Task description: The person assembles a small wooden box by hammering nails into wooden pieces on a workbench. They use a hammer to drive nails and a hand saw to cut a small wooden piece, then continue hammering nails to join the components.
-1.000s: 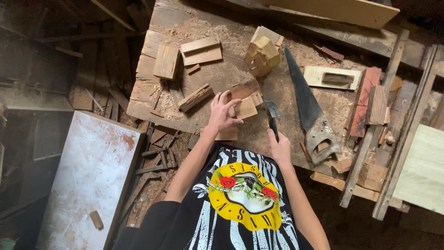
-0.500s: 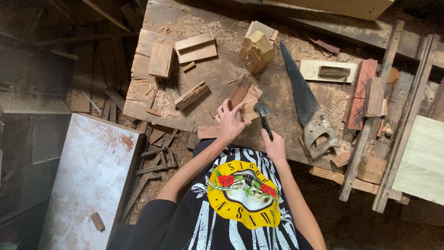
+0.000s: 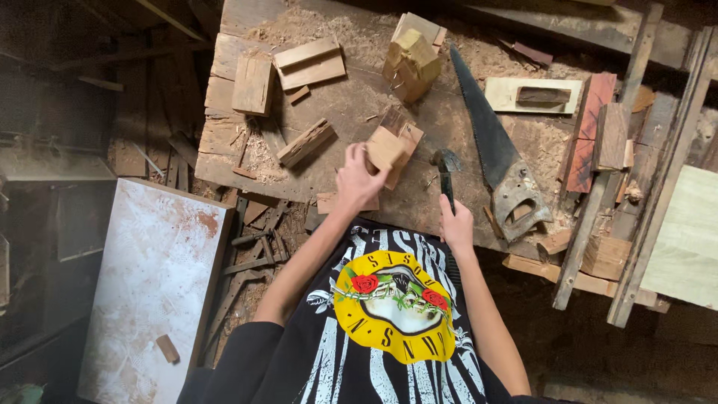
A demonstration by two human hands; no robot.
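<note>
1. Your left hand (image 3: 359, 178) is clenched on a pale wood block (image 3: 387, 148), mid-table (image 3: 336, 112).
2. Your right hand (image 3: 455, 224) grasps a hammer (image 3: 446, 166), at the block's 3 o'clock.
3. A handsaw (image 3: 497, 161) lies at the hammer's 3 o'clock.

The block (image 3: 387, 148) is pale tan, the hammer (image 3: 447, 170) dark grey. The saw (image 3: 490, 142) has a black blade and a grey handle. The counter (image 3: 351, 105) is dusty brown. The shirt (image 3: 389, 329) is black with white stripes and a yellow disc bearing red roses. The sheet (image 3: 153, 277) is white with rust blotches.
</note>
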